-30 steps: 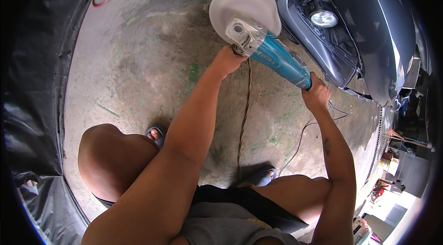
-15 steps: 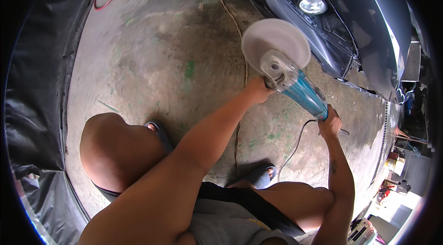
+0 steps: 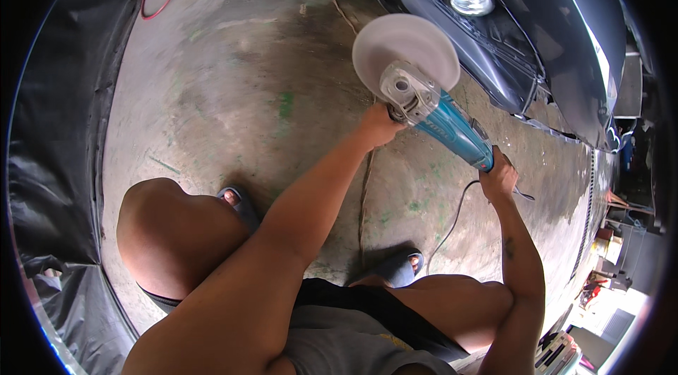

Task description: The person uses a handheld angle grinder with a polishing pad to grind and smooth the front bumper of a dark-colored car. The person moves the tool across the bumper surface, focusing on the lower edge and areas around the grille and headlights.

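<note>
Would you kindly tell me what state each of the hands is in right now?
Left hand: closed, holding the teal power tool beside its grey head.
Right hand: closed, holding the same tool at its rear end.

From head height, one wide fisheye view looks down and ahead, the shirt [image 3: 332, 332] close below, the floor [image 3: 219, 99] farther off.

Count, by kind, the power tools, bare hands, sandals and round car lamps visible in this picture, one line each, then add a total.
Power tool: 1
Bare hands: 2 (left hand, right hand)
Sandals: 2 (left sandal, right sandal)
Round car lamp: 1
Total: 6
</note>
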Motion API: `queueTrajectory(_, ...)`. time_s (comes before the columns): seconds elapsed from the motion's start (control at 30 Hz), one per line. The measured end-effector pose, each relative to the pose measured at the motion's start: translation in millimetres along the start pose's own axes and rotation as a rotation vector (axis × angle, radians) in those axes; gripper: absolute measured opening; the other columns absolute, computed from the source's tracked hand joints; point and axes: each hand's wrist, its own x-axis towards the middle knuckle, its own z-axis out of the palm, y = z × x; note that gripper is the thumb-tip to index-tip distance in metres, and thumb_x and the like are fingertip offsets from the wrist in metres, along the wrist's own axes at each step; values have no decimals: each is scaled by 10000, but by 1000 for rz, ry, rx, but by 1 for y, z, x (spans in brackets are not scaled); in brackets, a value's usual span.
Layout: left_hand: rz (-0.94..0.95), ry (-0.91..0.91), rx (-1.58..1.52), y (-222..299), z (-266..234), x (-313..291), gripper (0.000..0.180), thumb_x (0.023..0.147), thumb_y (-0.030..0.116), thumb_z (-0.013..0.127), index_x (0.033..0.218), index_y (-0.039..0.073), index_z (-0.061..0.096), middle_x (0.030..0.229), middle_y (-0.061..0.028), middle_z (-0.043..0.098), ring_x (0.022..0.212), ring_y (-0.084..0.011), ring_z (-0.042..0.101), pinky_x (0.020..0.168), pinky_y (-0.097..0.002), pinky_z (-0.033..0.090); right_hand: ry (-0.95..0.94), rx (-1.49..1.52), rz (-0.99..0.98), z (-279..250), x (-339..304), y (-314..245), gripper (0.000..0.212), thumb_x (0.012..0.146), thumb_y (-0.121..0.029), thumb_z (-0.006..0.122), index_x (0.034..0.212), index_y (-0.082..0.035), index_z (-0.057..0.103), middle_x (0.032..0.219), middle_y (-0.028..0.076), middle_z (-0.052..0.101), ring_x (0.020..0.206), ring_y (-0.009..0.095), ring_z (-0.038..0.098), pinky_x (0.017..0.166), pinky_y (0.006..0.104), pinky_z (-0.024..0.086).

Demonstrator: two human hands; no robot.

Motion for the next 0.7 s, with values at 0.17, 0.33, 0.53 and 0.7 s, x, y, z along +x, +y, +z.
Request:
queueTrajectory(0.17,-92,78,-82,31,-66,-3,467,873,263,847,1251,18,723,1170,-224,762,1111,-412,718,911,-458,560,-64,0,-24,-14,39,-60,362,793,-120,756,1127,-123,616,1013,174,737,988,438,711,849,554,551)
queueTrajectory(0.33,-141,170,-73,29,-110,14,444,907,267,827,1230,-18,722,1139,-180,767,984,-300,716,847,-411,551,-67,-39,-27,-19,69,-110,336,800,-123,769,1088,-114,594,1027,166,733,1003,430,710,846,553,554)
queueTrajectory(0.53,-220,75,-117,43,-112,12,487,935,276,794,1300,-26,681,1157,-175,757,947,-254,691,838,-391,545,-6,-60,-66,-24,73,-103,340,788,-128,784,1073,-121,599,1013,149,732,991,417,715,834,545,556)
queueTrajectory(0.7,-192,0,-147,34,-63,-3,495,942,278,788,1307,-36,674,1152,-196,760,984,-271,708,849,-414,553,15,-41,-65,-11,46,-48,345,783,-104,758,1104,-130,633,1005,149,731,974,417,710,824,535,558)
